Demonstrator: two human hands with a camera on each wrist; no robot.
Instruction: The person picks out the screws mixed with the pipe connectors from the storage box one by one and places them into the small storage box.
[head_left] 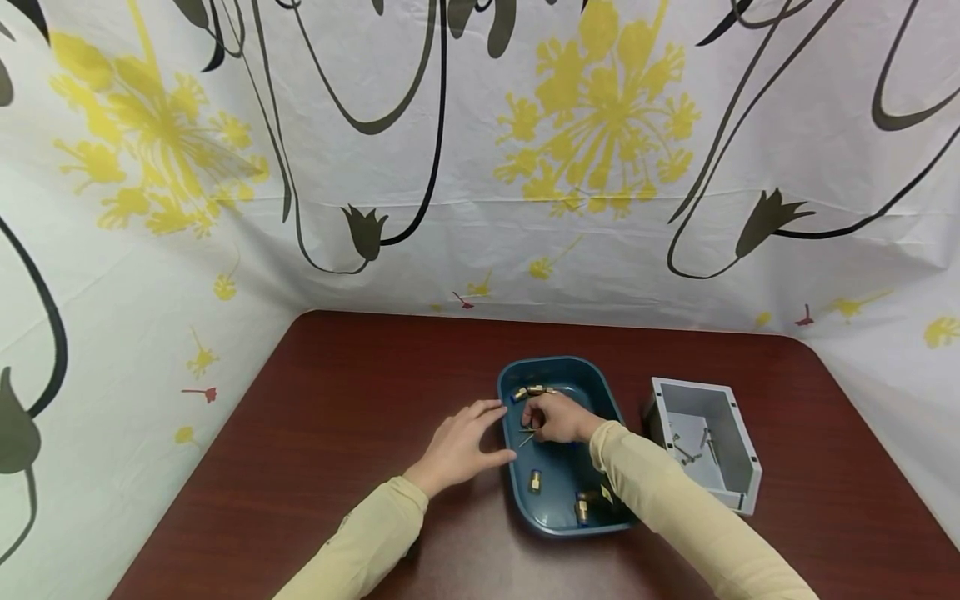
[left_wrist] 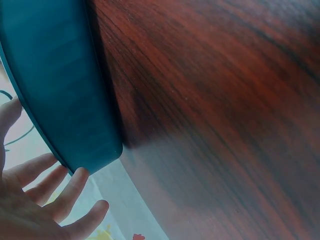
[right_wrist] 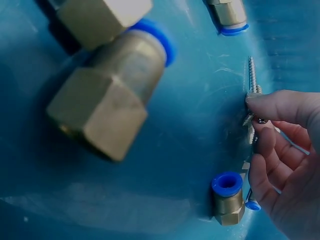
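Note:
A blue plastic tray (head_left: 558, 483) holds several brass push-in fittings with blue collars. My right hand (head_left: 558, 418) reaches inside it, near the left wall. In the right wrist view, the thumb and fingers pinch small metal screws (right_wrist: 252, 75), whose threaded ends stick out past the thumb. Beside the fingers stands one fitting (right_wrist: 228, 200), and another fitting (right_wrist: 105, 105) looms large close to the camera. My left hand (head_left: 461, 442) is spread at the tray's left side, its fingertips right at the rim in the left wrist view.
To the right of the tray stands a grey open box (head_left: 746, 437) with several screws (head_left: 690, 452) on its floor. Both are on a dark red wooden table (head_left: 375, 367). A white patterned cloth (head_left: 450, 167) hangs behind and at the sides.

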